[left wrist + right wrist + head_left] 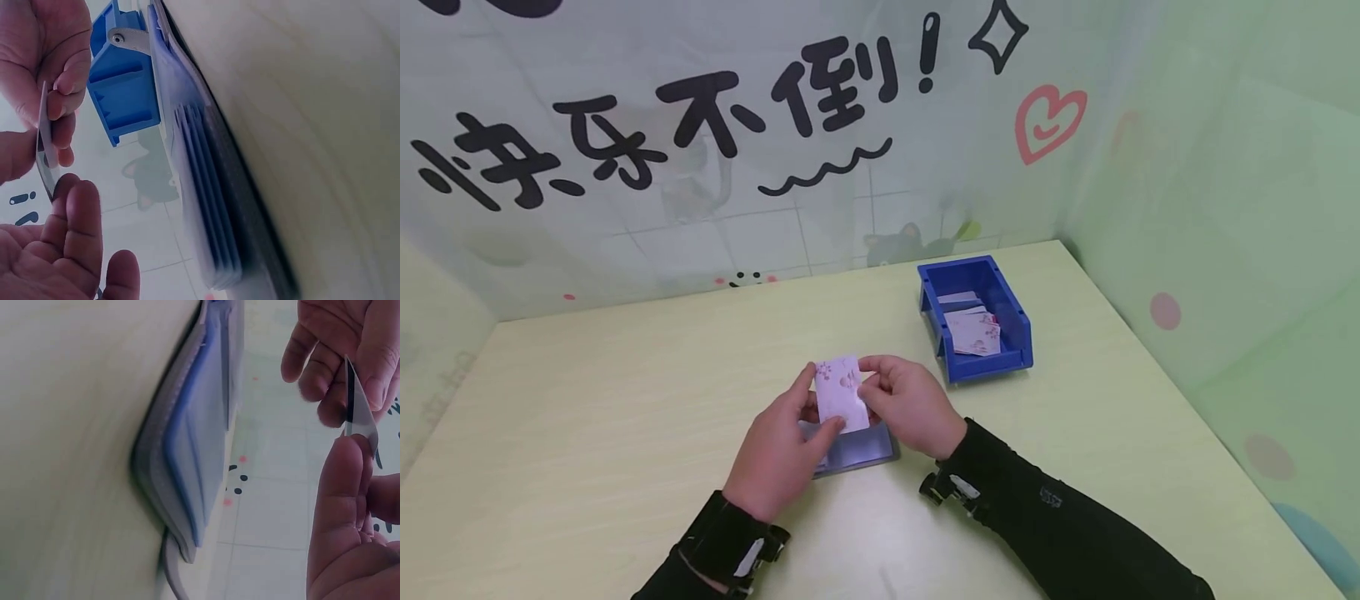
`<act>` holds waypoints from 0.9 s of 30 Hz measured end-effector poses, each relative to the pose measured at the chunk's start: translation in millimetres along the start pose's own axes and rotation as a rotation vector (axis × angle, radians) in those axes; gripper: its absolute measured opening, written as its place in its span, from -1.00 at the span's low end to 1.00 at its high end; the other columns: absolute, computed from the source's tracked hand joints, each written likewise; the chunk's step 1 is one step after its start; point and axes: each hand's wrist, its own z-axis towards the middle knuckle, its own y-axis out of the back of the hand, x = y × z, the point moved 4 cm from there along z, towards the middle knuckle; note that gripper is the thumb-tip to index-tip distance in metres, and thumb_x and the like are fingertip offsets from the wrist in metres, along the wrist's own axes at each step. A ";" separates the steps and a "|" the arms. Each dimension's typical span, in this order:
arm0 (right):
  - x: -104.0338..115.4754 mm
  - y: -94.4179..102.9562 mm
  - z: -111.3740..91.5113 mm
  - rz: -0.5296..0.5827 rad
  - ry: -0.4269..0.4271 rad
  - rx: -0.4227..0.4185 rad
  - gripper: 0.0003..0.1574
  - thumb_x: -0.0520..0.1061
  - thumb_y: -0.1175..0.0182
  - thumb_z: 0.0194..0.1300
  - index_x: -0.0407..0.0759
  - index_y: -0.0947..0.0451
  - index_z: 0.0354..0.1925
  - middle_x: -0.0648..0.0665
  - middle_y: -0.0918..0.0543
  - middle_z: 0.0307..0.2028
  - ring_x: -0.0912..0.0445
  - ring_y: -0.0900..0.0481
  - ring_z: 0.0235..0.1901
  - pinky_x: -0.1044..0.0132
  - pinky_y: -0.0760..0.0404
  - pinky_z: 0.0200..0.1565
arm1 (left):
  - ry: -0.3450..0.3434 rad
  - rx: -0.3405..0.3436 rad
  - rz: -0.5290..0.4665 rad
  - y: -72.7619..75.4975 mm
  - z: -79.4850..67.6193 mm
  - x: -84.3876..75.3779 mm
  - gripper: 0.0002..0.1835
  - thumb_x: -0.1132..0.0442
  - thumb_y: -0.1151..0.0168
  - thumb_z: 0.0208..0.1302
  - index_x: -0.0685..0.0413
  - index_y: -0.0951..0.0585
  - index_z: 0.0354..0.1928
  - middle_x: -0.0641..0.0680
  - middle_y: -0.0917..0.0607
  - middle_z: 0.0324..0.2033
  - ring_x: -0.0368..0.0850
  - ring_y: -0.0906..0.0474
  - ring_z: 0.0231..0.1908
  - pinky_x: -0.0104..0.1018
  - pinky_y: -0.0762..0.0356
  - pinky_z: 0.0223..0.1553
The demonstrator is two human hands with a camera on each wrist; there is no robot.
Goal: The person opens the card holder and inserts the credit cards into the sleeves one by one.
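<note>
Patterned card held up over the card holder; left hand and right hand both pinch it, one at each side edge. Card and left hand hide part of the holder in the head view; left wrist view shows its clear sleeves and strap. Blue bin beyond the right hand, well apart from the holder, with loose cards inside. Worktop backed by a printed curtain.
</note>
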 end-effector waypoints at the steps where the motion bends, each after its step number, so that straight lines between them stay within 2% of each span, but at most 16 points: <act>1: -0.3 -0.7 -0.3 -0.006 0.003 0.006 -0.55 -0.20 -0.10 0.33 -0.23 -0.40 0.18 -0.05 -0.61 -0.49 0.06 -0.55 -0.53 0.14 -0.63 -0.40 | 0.008 -0.003 -0.007 0.3 -0.1 0.8 -0.17 0.08 -0.30 0.18 0.08 -0.13 0.42 -0.11 -0.57 -0.33 -0.28 -0.46 -0.28 -0.27 -0.54 -0.33; 5: 0.1 -2.4 -1.7 -0.055 0.022 0.031 -0.44 -0.24 -0.10 0.32 -0.21 -0.32 0.27 0.00 -0.65 -0.38 0.12 -0.56 -0.47 0.26 -0.63 -0.36 | 0.048 -0.007 -0.030 0.9 -0.2 6.6 -0.27 0.12 -0.25 0.24 0.05 -0.18 0.40 -0.08 -0.52 -0.41 -0.23 -0.42 -0.45 -0.30 -0.48 -0.50; 8: 0.1 -2.8 -3.1 -0.167 0.047 0.048 -0.44 -0.22 -0.09 0.33 -0.17 -0.32 0.28 0.03 -0.66 -0.20 0.24 -0.55 -0.31 0.29 -0.61 -0.20 | 0.084 -0.005 -0.032 1.4 -0.9 11.7 -0.34 0.13 -0.20 0.28 0.01 -0.22 0.39 -0.05 -0.52 -0.43 -0.19 -0.39 -0.51 -0.29 -0.43 -0.54; 12: -0.8 -2.7 -4.4 -0.425 0.079 0.106 -0.48 -0.13 -0.11 0.34 -0.15 -0.38 0.24 -0.01 -0.57 0.06 0.28 -0.41 0.02 0.22 -0.48 0.06 | 0.111 0.000 -0.010 1.3 -1.6 17.4 -0.39 0.17 -0.19 0.29 0.03 -0.27 0.36 -0.02 -0.54 -0.42 -0.17 -0.38 -0.50 -0.27 -0.42 -0.50; 15: -2.4 -4.6 -5.6 -0.607 0.092 0.188 -0.45 -0.08 -0.14 0.31 -0.19 -0.38 0.23 -0.08 -0.47 0.18 0.19 -0.30 0.16 0.15 -0.37 0.17 | 0.122 0.006 0.030 1.7 -1.9 21.6 -0.40 0.19 -0.19 0.28 0.06 -0.29 0.35 -0.01 -0.54 -0.40 -0.17 -0.39 -0.51 -0.27 -0.41 -0.51; 18: -5.1 -7.8 -8.2 -0.758 0.084 0.275 -0.38 -0.01 -0.18 0.28 -0.21 -0.37 0.24 -0.12 -0.40 0.23 0.10 -0.24 0.21 0.14 -0.29 0.22 | 0.130 0.011 0.073 3.0 -2.2 26.1 -0.41 0.19 -0.18 0.27 0.08 -0.30 0.34 -0.02 -0.55 -0.38 -0.18 -0.39 -0.52 -0.27 -0.41 -0.52; 21: -6.3 -10.2 -10.7 -0.849 0.067 0.337 -0.30 0.06 -0.21 0.25 -0.21 -0.35 0.26 -0.13 -0.36 0.26 0.08 -0.21 0.24 0.14 -0.24 0.25 | 0.144 0.018 0.091 4.9 -2.7 29.4 -0.41 0.20 -0.18 0.27 0.09 -0.32 0.33 -0.01 -0.57 -0.35 -0.18 -0.40 -0.53 -0.27 -0.40 -0.53; 27: -6.6 -12.2 -11.8 -0.901 0.061 0.367 -0.25 0.11 -0.26 0.19 -0.21 -0.37 0.24 -0.12 -0.38 0.25 0.08 -0.26 0.21 0.15 -0.29 0.22 | 0.174 0.052 0.102 6.7 -4.4 32.1 -0.46 0.20 -0.16 0.28 0.11 -0.36 0.30 0.01 -0.55 -0.35 -0.17 -0.37 -0.59 -0.28 -0.36 -0.59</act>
